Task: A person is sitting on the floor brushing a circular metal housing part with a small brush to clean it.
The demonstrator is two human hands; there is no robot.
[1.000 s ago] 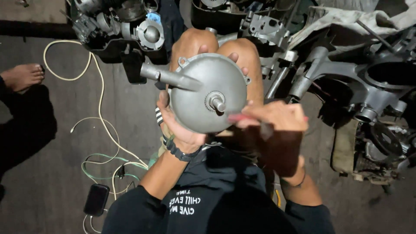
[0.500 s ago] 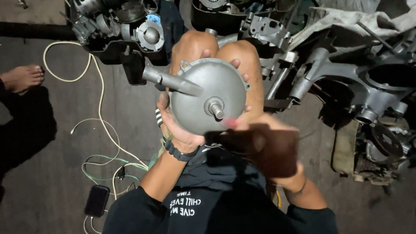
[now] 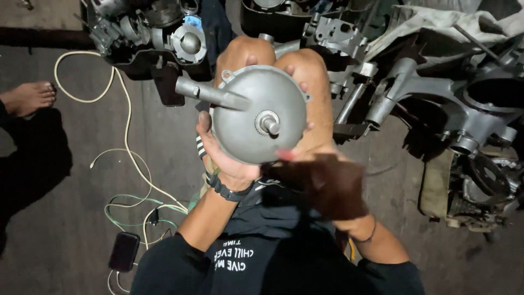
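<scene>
I see the round grey metal housing (image 3: 256,114) at centre frame, resting against the knees (image 3: 273,54), its short shaft pointing up at me. My left hand (image 3: 224,158) cups its lower left rim, fingers wrapped underneath and clamped on it. My right hand (image 3: 322,183) sits just below the lower right edge, blurred, so I cannot tell its grip. Engine parts (image 3: 453,104) crowd the right and top; bare floor (image 3: 82,207) with loose cables (image 3: 125,164) lies open at left.
</scene>
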